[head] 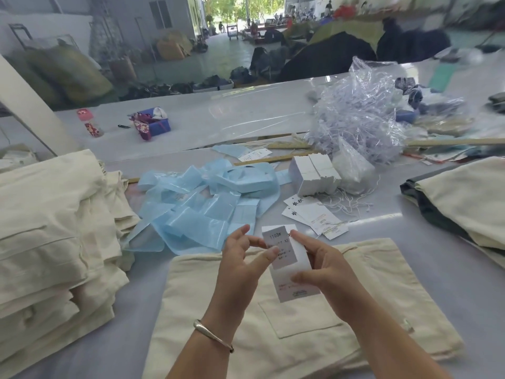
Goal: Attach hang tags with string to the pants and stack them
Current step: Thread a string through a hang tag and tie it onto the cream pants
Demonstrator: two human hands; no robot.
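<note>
Cream folded pants (pixel 300 329) lie flat on the table right in front of me, back pocket up. Above them my left hand (pixel 240 258) and my right hand (pixel 319 263) hold a white hang tag (pixel 289 263) with a grey label reading "1103#". My left thumb and fingers pinch the label's left edge. My right hand grips the tag's right side, its forefinger at the top corner. Loose tags (pixel 314 217) with thin strings (pixel 347 203) lie just beyond. A stack of cream pants (pixel 54 228) sits at the left.
Crumpled blue plastic sleeves (pixel 196 206) cover the table's middle. A block of white tags (pixel 314 173) and a clear bag of strings (pixel 363 113) stand behind. More folded pants (pixel 464 203) lie at the right. A small bottle (pixel 90 123) and a blue pouch (pixel 153 124) sit far left.
</note>
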